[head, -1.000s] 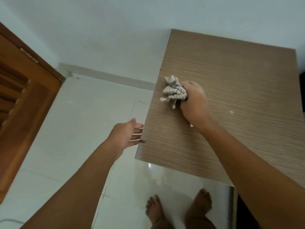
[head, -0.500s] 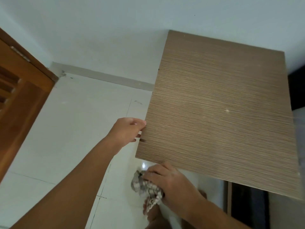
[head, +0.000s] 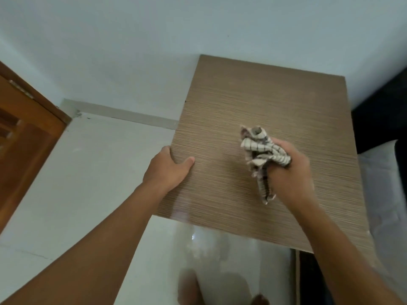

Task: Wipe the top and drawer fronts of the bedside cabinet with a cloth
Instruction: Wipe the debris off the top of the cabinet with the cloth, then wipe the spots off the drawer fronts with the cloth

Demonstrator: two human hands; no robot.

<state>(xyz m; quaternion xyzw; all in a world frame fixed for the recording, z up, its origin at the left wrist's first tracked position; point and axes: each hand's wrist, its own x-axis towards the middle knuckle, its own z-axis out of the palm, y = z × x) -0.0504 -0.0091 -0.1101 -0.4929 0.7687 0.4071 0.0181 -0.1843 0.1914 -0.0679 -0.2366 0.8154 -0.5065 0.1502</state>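
The bedside cabinet shows only its brown wood-grain top point(head: 264, 102), seen from above; its drawer fronts are hidden below the front edge. My right hand point(head: 293, 172) is bunched around a crumpled checked cloth point(head: 259, 150) and presses it onto the middle-right of the top. My left hand point(head: 169, 168) grips the cabinet's left edge, thumb lying on the top and fingers wrapped down the side.
A pale wall stands behind the cabinet. White floor tiles point(head: 88, 172) stretch to the left, with a brown wooden door point(head: 24, 133) at the far left. A dark bed frame and white bedding point(head: 383, 172) sit tight against the cabinet's right side. My feet show blurred at the bottom.
My right hand swept the cloth from the top's left side down past the front edge, then back up onto the middle-right. My left hand moved from beside the edge to gripping it.
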